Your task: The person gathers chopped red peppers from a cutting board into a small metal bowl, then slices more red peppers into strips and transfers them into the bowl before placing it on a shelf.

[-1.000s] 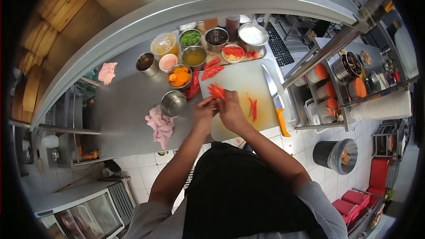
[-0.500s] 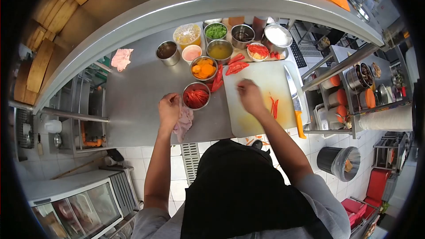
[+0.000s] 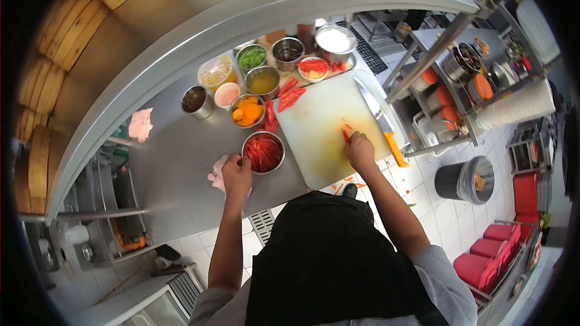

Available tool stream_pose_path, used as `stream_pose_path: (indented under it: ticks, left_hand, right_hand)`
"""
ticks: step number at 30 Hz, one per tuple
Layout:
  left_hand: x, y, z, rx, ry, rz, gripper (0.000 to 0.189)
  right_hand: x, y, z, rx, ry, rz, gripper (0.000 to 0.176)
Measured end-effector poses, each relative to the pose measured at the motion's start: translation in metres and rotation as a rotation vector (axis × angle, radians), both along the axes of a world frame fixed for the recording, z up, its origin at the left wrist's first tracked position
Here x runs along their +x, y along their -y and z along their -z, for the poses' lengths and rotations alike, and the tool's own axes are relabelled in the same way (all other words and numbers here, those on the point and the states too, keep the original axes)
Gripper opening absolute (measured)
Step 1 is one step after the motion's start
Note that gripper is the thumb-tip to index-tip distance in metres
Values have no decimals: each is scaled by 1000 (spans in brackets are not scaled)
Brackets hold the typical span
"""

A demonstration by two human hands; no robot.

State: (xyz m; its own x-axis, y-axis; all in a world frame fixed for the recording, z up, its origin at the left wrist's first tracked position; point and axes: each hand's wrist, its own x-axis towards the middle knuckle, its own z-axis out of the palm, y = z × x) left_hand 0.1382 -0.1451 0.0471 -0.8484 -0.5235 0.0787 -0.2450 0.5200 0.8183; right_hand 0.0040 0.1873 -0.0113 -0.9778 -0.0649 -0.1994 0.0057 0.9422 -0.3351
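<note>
My left hand (image 3: 237,174) is closed at the near-left rim of a steel bowl (image 3: 263,152) filled with red pepper strips, thumb and fingers together on the edge. A crumpled pale pink cloth (image 3: 217,175) lies partly hidden beneath that hand. My right hand (image 3: 361,152) pinches a few thin red pepper strips (image 3: 347,133) over the white cutting board (image 3: 314,115). Along the board's right side rests a knife with an orange handle (image 3: 394,148). Larger red pepper pieces (image 3: 291,99) lie at the board's far-left corner.
Behind stand bowls of orange slices (image 3: 247,110), yellow liquid (image 3: 263,81) and chopped greens (image 3: 251,56), plus a white-filled pot (image 3: 336,41). A metal shelf rail (image 3: 241,15) arches over the table. A lined bin (image 3: 465,180) stands on the floor at right.
My right hand has come nearer and gathered the pepper strips off the board. My left hand has reached the bowl, which sits slightly closer to the board. The camera view has turned.
</note>
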Motion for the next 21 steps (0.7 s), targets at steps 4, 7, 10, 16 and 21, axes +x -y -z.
stream_pose_path:
  ticks: [4, 7, 10, 16, 21]
  left_hand:
    - [-13, -32, -10, 215, 81, 80, 25]
    - [-29, -44, -1, 57, 40, 220, 27]
    - [-42, -61, 3, 30, 113, 277, 27]
    - [-60, -78, -7, -49, 171, 353, 28]
    - [-87, -96, -4, -21, 209, 444, 27]
  right_hand:
    - [-3, 2, 12, 64, -70, -55, 24]
    - [-6, 13, 15, 137, -166, -140, 23]
    - [-2, 11, 9, 127, -110, -187, 26]
    - [-25, -11, -52, -182, 86, -103, 39]
    - [-26, -3, -126, -416, 179, -129, 42]
